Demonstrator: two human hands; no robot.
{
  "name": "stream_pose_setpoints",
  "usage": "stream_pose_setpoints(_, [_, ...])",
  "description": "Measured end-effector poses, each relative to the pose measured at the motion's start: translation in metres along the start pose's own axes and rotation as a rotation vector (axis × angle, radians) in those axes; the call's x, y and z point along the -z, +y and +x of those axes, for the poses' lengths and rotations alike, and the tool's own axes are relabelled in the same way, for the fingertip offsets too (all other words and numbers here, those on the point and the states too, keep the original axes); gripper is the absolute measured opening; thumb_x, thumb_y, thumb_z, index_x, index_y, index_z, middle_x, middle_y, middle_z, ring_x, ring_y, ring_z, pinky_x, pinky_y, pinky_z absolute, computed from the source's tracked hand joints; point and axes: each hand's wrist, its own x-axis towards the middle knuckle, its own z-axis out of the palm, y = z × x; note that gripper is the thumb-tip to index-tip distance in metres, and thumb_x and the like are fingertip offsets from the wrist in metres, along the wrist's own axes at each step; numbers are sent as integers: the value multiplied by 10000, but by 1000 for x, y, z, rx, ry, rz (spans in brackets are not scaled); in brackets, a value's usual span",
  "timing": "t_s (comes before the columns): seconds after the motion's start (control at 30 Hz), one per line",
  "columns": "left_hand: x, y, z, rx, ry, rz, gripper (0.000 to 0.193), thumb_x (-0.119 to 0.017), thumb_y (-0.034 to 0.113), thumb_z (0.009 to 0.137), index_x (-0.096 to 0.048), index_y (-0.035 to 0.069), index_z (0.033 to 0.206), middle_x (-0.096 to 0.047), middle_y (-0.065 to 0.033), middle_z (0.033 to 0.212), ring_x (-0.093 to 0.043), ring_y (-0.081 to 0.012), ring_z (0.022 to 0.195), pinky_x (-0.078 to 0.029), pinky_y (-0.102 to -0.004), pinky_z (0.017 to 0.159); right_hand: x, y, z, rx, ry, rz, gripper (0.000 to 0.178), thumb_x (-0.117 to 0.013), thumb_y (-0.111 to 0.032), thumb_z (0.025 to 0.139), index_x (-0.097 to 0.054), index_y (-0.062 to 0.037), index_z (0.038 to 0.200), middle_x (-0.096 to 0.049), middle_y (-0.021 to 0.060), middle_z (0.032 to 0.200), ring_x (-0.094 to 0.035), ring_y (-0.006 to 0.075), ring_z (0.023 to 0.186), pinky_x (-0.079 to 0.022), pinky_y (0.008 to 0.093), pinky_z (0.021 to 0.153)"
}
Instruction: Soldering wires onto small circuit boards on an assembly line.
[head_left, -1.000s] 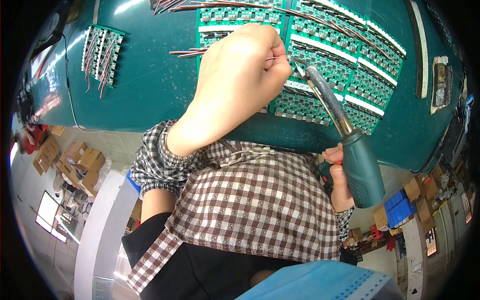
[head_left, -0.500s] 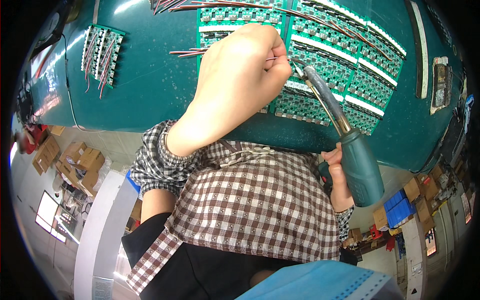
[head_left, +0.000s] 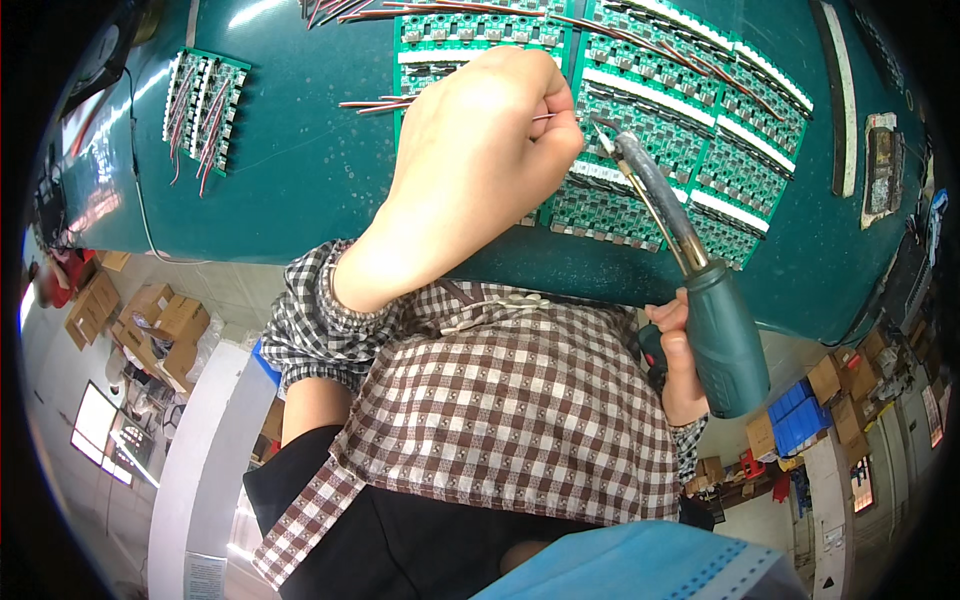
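Observation:
My left hand (head_left: 485,150) hovers over the green circuit boards (head_left: 640,130), its thumb and forefinger pinching a thin wire (head_left: 543,117). Where that wire ends is too small to tell. In my right hand (head_left: 680,365) is a soldering iron (head_left: 728,345) with a dark green handle and a long bent metal shaft with a thin tube along it. The iron's pale pointed tip sits just right of my left fingertips, over a board and apart from the wire. Much of my right hand is hidden by the handle. More red, black and white wires (head_left: 690,60) lie across the boards.
A smaller group of boards with wires (head_left: 205,110) lies at the left of the green table (head_left: 300,170). Loose wires (head_left: 330,12) rest at the far edge. On the right are a long dark-and-white strip (head_left: 838,100) and a worn block (head_left: 881,170). A cable (head_left: 142,200) hangs at left.
The soldering iron's tip has shifted slightly right, away from my left fingertips and the wire. My left hand has stayed in place, still pinching the wire.

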Motion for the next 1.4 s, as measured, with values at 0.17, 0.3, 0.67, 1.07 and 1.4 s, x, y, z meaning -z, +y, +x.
stream_pose_setpoints(0.17, [-1,-1,-3,13,-5,15,82,-666,22,731,-616,13,796,-554,-48,653,-525,-132,574,-432,-263,534,1,4,3,72,-24,49,514,-635,-302,910,-484,88,1209,-583,115,900,-597,243,899,-544,421,826])
stream_pose_setpoints(0.3, [1,-1,-2,16,4,16,84,-679,30,730,-625,15,793,-554,-45,651,-522,-129,572,-433,-261,534,0,-1,3,77,-3,34,493,-637,-271,907,-492,88,1212,-601,138,962,-611,261,922,-550,420,819])
stream_pose_setpoints(0.67, [0,0,-3,25,21,34,89,-688,45,729,-629,24,793,-551,-38,657,-515,-127,575,-432,-262,537,-1,6,4,114,-26,66,443,-651,-200,891,-511,95,1190,-604,159,983,-617,261,905,-555,417,803])
stream_pose_setpoints(1.07, [1,-2,-2,-3,-11,50,89,-676,43,726,-612,15,782,-555,-62,655,-543,-148,571,-452,-277,543,-1,7,2,40,12,131,338,-659,-192,890,-560,59,1094,-583,149,1031,-609,243,921,-536,418,834])
stream_pose_setpoints(1.4, [-1,-2,-3,2,7,37,90,-678,43,726,-614,15,784,-559,-63,655,-547,-149,571,-458,-279,544,-1,8,2,5,-10,141,338,-656,-214,899,-558,42,1096,-577,131,1023,-605,237,935,-521,413,861])
